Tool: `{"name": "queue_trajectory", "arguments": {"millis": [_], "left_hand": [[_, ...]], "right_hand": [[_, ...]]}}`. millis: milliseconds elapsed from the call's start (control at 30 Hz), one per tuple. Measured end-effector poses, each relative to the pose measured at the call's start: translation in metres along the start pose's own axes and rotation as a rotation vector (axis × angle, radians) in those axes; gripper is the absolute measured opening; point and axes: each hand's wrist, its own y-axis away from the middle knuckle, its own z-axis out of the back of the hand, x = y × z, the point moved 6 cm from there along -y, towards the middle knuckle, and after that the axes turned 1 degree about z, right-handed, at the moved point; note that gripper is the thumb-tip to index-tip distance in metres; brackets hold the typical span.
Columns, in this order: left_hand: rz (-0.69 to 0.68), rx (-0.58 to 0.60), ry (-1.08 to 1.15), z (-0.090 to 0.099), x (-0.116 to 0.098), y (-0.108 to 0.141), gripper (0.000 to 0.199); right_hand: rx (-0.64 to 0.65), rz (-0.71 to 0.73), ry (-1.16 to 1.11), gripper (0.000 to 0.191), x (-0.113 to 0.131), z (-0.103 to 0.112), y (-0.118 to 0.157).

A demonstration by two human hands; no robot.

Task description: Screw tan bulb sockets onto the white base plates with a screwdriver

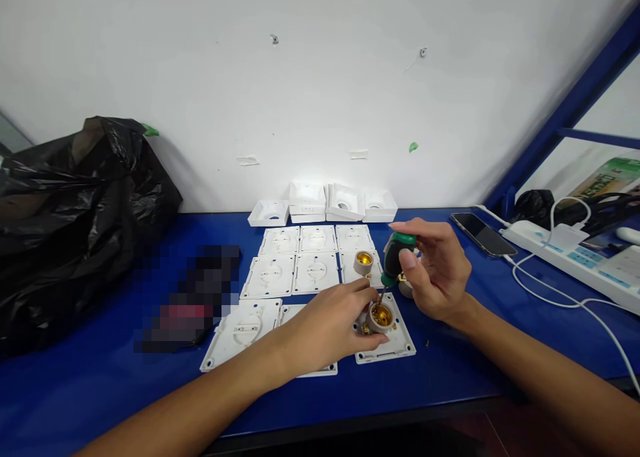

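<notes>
My right hand (436, 267) is closed around the green and black handle of a screwdriver (393, 257). Its shaft points down into a round lamp socket (382, 316) with a brass-coloured inside. The socket sits on a square white plastic plate (400, 347) near the table's front. With fingers and thumb, my left hand (345, 320) grips the socket from the left side. Another lamp socket (364, 262) stands on a plate (349, 274) farther back. Behind my right fingers a further socket (405, 287) is partly hidden. A tiny screw (427, 343) lies on the blue table.
Several white plates (267, 277) lie in rows to the left, with white box covers (307, 200) stacked along the wall. A black plastic bag (85, 224) fills the left side. To the right are a phone (483, 234), a power strip (575, 254) and white cables (545, 302).
</notes>
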Motion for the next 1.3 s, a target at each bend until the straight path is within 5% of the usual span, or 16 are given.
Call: {"name": "queue_trajectory", "arguments": {"millis": [1300], "left_hand": [[-0.030,-0.024,-0.005,-0.0012,0.0010,0.0008,0.026]], "right_hand": [[0.011,-0.049,0.065,0.042,-0.0060,0.0008,-0.0033]]}}
